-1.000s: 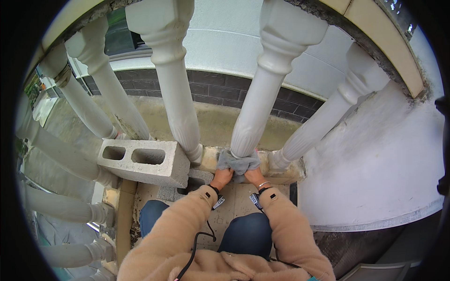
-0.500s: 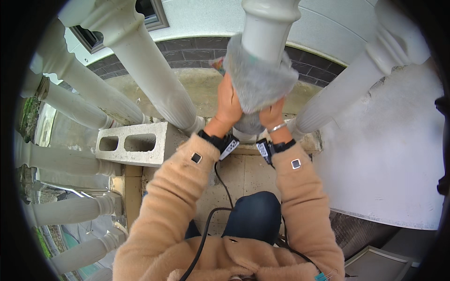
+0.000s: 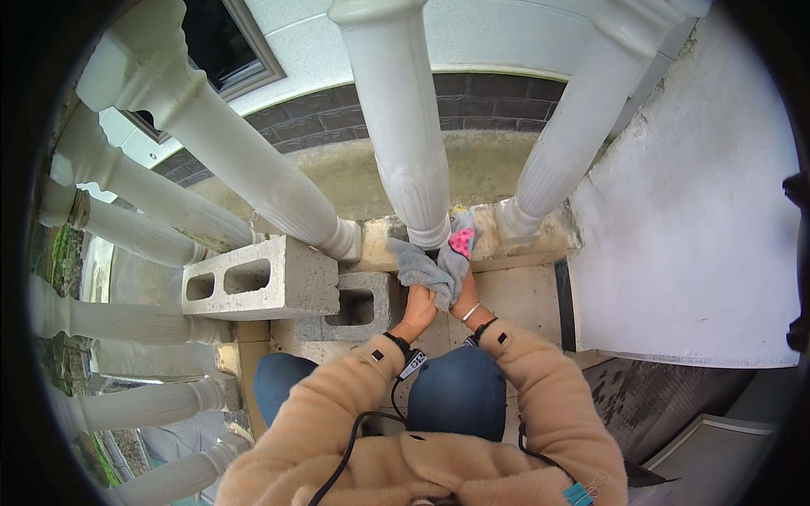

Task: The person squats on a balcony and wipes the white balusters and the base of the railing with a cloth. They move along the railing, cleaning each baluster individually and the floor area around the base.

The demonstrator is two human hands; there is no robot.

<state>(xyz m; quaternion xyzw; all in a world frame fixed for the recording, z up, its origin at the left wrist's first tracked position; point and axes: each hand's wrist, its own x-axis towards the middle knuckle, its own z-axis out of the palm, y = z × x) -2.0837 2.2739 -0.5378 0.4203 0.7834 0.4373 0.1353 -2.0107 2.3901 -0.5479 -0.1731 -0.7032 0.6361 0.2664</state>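
Note:
A grey cloth (image 3: 426, 271) with a pink spotted patch is bunched around the near side of the foot of the middle white baluster (image 3: 405, 126). My left hand (image 3: 418, 308) grips the cloth's lower left part, its fingers closed. Close beside it, my right hand (image 3: 467, 297) is closed on the cloth's right end, under the pink patch. Both hands sit low, just in front of the ledge (image 3: 531, 240) on which the baluster stands. Some fingertips are hidden by the cloth.
Left of my hands, one grey hollow concrete block (image 3: 312, 287) stands against another (image 3: 371, 297). Further white balusters rise on the left (image 3: 253, 173) and right (image 3: 569, 118). A large whitish panel (image 3: 692, 253) leans at the right. A black cable (image 3: 359, 430) crosses my lap.
My hands and the cloth have moved down from the baluster's upper shaft to its foot. The view has shifted, and a second concrete block now shows.

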